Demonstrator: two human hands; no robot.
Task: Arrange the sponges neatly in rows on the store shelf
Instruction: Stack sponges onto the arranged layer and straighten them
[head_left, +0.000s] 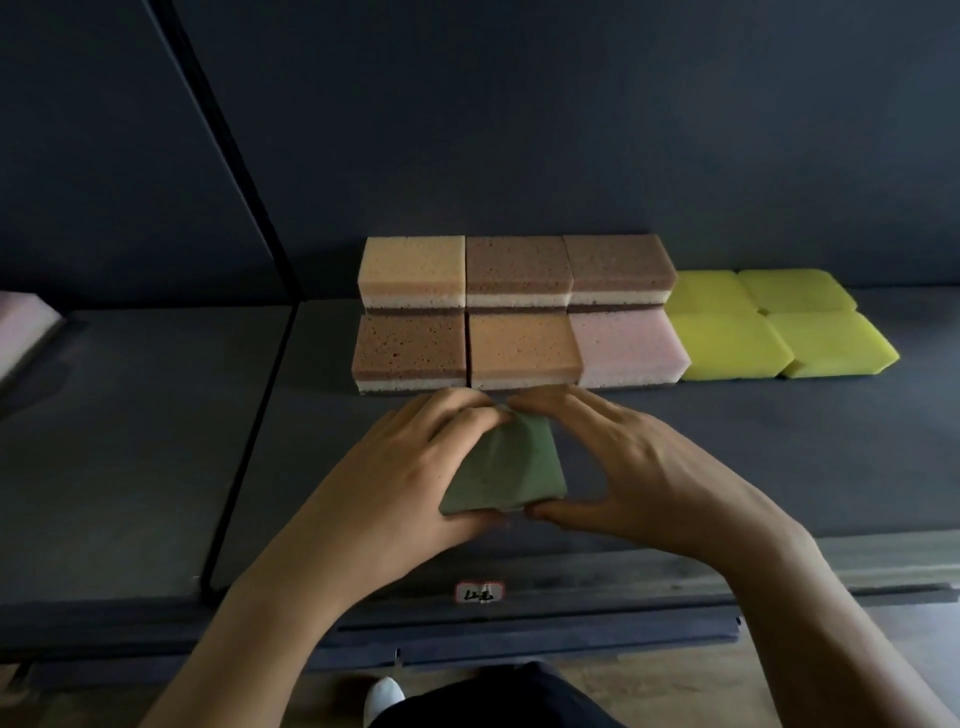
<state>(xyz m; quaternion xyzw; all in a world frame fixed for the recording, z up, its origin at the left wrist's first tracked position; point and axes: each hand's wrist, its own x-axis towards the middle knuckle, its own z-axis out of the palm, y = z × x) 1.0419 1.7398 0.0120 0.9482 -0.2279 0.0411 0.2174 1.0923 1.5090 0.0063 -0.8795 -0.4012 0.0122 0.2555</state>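
A flat green sponge (506, 467) is held between both hands just above the dark shelf (779, 447), in front of the rows. My left hand (405, 462) grips its left side, fingers curled over the far corner. My right hand (618, 462) pinches its right side, thumb at the near edge. Behind them lie two rows of thick layered sponges: brown (410, 351), orange (522, 351) and pink (626, 351) in front, tan (413, 270) and two brown (517, 270) behind. To their right lie several yellow sponges (727, 345).
A black upright post (244, 364) divides the shelf on the left. Beyond it, a pale pink sponge (26, 322) shows at the far left edge. A small label (479, 592) sits on the shelf's front lip. The dark back wall rises behind the rows.
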